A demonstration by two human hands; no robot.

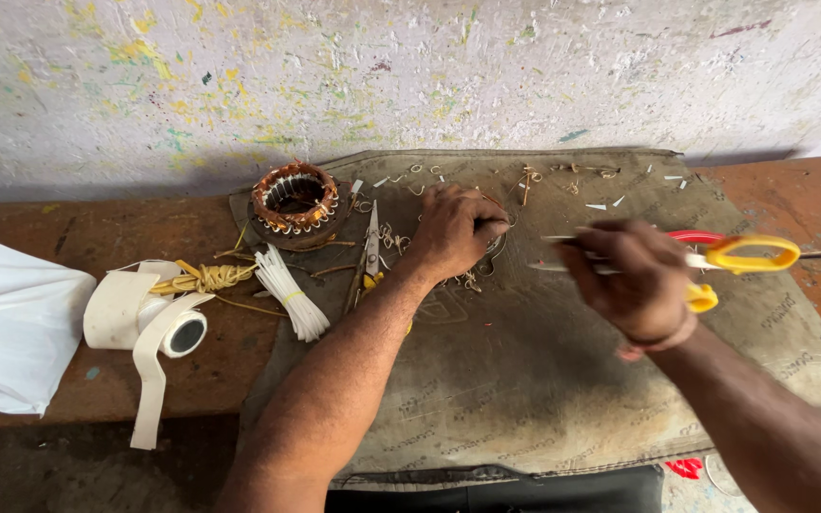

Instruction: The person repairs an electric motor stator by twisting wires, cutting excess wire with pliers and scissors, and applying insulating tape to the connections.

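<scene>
My left hand [456, 228] rests knuckles-up on the brown cloth [525, 380], its fingers closed on small wire scraps near the cloth's middle. To its right my right hand [631, 275] grips scissors [743, 255] with yellow handles, blades pointing left toward the left hand. A copper-wound stator ring [295, 198] sits at the cloth's far left corner. Pliers [371, 242] lie just left of my left wrist.
A bundle of white sleeves [292, 296] and yellow cords [203, 278] lie left of the cloth. A white tape roll [149, 321] with a loose strip and a white bag [7, 323] sit on the wooden bench [106, 228]. Behind is a paint-flecked wall [410, 76].
</scene>
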